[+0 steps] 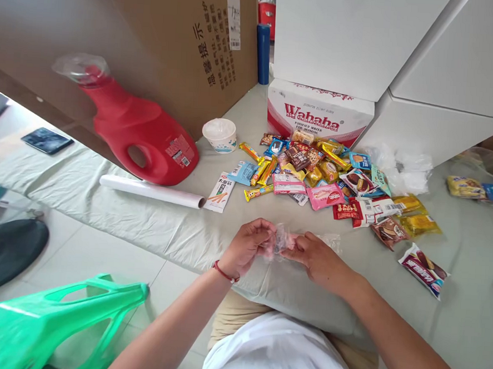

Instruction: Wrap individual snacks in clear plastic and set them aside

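Note:
Close to the table's front edge, my left hand (252, 244) pinches a crumpled clear plastic bag (282, 238). On the bag's other side my right hand (317, 260) grips it too, thumb and finger closed on the film. Part of the clear film trails out behind the right hand. Whether anything lies inside the bag I cannot tell. Beyond both hands spreads a pile of wrapped snacks (297, 171) in many colours. Nearest to my right hand among the loose packs is a purple and white snack pack (423, 270).
A white paper roll (152, 191), a red jug (145, 128) and a paper cup (220, 135) are on the left. Behind the pile stands a Wahaha carton (317, 113). Crumpled clear bags (410, 166) lie at right. A green plastic stool (54, 317) is on the floor.

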Tool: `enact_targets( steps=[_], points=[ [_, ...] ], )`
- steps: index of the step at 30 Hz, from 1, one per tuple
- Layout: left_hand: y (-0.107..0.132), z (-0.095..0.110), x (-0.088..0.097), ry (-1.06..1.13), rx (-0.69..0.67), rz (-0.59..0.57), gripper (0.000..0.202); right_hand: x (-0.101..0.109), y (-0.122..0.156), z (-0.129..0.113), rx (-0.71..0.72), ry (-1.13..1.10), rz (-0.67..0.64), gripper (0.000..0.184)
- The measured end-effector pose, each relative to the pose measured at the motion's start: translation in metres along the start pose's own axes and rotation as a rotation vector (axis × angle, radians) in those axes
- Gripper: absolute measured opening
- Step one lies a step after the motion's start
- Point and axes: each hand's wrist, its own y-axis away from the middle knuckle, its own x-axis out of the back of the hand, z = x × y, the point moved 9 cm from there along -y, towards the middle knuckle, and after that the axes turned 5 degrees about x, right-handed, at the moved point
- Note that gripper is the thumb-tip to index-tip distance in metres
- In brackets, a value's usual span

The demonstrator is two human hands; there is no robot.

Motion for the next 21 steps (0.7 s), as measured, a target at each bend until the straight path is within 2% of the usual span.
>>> enact_targets(
  steps=[4, 8, 11, 14, 18, 20, 21],
  points=[
    [-0.002, -0.006, -0.026, -0.051, 0.01, -0.028, 0.024, -0.004, 0.002, 0.001, -0.03, -0.016, -0.015, 0.057],
    [-0.014, -0.006, -0.025, -0.255, -0.09, 0.061, 0.028, 0.002, 0.008, -0.009, 0.023, -0.068, 0.039, 0.072],
    [-0.016, -0.006, -0.024, -0.482, -0.218, 0.155, 0.026, 0.01, 0.015, -0.018, 0.05, -0.107, 0.073, 0.063],
    [-0.008, -0.009, -0.028, -0.657, -0.359, 0.291, 0.046, 0.014, 0.024, -0.018, 0.001, -0.168, 0.081, 0.049],
    [0.012, -0.008, -0.026, -0.774, -0.569, 0.594, 0.078, 0.01, 0.04, -0.015, 0.021, -0.348, 0.162, 0.043],
    [0.012, -0.01, -0.025, -0.883, -0.529, 0.684, 0.087, 0.005, 0.049, -0.007, 0.013, -0.508, 0.268, 0.039],
    [0.009, -0.012, -0.024, -0.943, -0.466, 0.707, 0.089, 0.0, 0.053, 0.002, -0.043, -0.61, 0.342, 0.038]
  ],
)
